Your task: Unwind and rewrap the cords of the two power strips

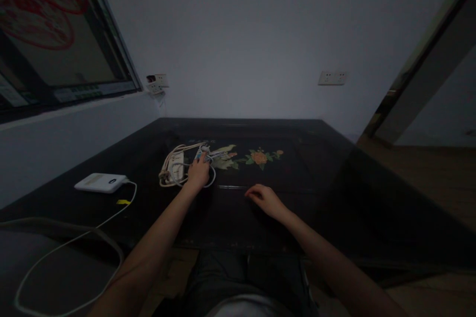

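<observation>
My left hand [199, 173] lies over a blue-and-white block [198, 152] that looks like a small power strip, its fingers closed on it. A white plug [205, 148] sits at the block's far end, and a grey-white cable [213, 177] loops around my hand. Just left of it is a long white power strip [176, 166] with its cord [182, 148] coiled about it. My right hand [267, 200] rests near the table's front, fingers curled together with nothing visible in them; its palm side is hidden.
On the dark table [297, 178], a white power bank [101, 183] lies at the left with a white cable [132, 193] running off the front edge. A yellow tag [123, 202] is beside it. Wall sockets [332, 78] are behind; a window [70, 34] is at left.
</observation>
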A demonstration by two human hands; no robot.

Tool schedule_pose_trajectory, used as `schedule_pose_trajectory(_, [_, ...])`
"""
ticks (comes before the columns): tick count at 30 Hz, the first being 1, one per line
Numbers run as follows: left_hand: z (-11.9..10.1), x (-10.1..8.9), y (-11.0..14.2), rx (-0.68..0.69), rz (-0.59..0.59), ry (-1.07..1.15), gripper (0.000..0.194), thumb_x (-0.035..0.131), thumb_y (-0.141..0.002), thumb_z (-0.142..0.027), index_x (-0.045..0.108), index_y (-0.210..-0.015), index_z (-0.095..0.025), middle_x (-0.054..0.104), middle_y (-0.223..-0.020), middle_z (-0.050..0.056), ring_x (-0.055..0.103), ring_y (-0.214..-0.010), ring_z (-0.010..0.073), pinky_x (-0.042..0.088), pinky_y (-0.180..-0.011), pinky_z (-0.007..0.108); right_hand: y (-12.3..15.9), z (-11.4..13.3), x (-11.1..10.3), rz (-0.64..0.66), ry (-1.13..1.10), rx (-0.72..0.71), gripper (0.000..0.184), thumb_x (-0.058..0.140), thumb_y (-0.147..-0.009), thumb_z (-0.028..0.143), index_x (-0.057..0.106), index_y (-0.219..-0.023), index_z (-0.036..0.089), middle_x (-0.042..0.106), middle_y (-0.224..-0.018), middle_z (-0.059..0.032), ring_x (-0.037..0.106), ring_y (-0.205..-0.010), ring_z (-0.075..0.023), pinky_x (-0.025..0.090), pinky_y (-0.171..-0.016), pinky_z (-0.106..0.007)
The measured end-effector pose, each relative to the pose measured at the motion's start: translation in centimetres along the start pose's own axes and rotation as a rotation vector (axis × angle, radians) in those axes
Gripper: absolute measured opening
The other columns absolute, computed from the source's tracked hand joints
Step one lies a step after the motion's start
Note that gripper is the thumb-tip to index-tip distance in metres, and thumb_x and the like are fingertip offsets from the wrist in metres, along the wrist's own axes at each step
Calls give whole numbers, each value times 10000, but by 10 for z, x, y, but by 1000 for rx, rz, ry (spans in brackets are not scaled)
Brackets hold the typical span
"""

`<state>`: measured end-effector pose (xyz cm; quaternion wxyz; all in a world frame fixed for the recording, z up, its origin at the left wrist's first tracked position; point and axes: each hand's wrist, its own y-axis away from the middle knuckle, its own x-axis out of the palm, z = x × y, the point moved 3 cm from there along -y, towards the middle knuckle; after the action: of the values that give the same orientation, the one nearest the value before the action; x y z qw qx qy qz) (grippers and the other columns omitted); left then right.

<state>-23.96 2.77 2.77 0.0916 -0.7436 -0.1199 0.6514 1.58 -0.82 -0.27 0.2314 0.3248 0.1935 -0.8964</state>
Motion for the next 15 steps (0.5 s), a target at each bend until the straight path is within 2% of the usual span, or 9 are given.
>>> schedule_pose_trajectory(5, [0, -2, 2, 99, 62, -1, 323, 503, -785, -114, 634, -1075, -172, 302, -1497, 114, 393, -1281, 356, 351, -1038, 513, 0, 0, 2, -2, 8, -1, 205, 512, -838, 108, 699, -897, 166, 640, -848, -49, 570, -750, -138, 402, -679, -244])
schedule_pose_trajectory(8, [-13, -7, 11, 113, 30, -24, 331, 563, -792, -194, 615, -1119, -201, 300, -1498, 116, 281, -1350, 394, 286, -1051, 592, 1, -1, 0, -13, -34, -8, 204, 513, -830, 110, 699, -890, 168, 655, -859, -48, 570, -748, -137, 409, -681, -246])
schedule_pose_trajectory(10, [-31, -14, 22, 126, -17, -43, 350, 609, -775, -213, 607, -1125, -203, 285, -1503, 134, 197, -1377, 420, 194, -1043, 676, 1, 0, -5, -40, -112, -12, 196, 516, -821, 126, 696, -881, 171, 666, -863, -45, 579, -758, -140, 420, -682, -248])
schedule_pose_trajectory(12, [-57, -23, 33, 209, -77, -22, 323, 604, -790, -205, 606, -1113, -202, 341, -1474, 135, 197, -1389, 378, 128, -1079, 649, -2, 3, -14, -85, -230, -13, 185, 518, -826, 185, 692, -888, 175, 668, -822, -36, 587, -744, -145, 434, -666, -250])
schedule_pose_trajectory(14, [-87, -27, 40, 354, -108, 89, 277, 545, -835, -206, 604, -1106, -220, 455, -1391, 102, 310, -1349, 308, 164, -1109, 572, -7, 5, -26, -160, -350, -8, 206, 524, -830, 276, 687, -910, 178, 660, -769, -28, 589, -705, -149, 450, -646, -256])
schedule_pose_trajectory(15, [-103, -26, 42, 437, -69, 181, 249, 515, -861, -235, 611, -1090, -218, 527, -1308, 94, 407, -1282, 274, 246, -1097, 511, -11, 6, -32, -219, -398, -3, 227, 535, -825, 321, 683, -922, 179, 661, -762, -29, 593, -703, -154, 460, -653, -264])
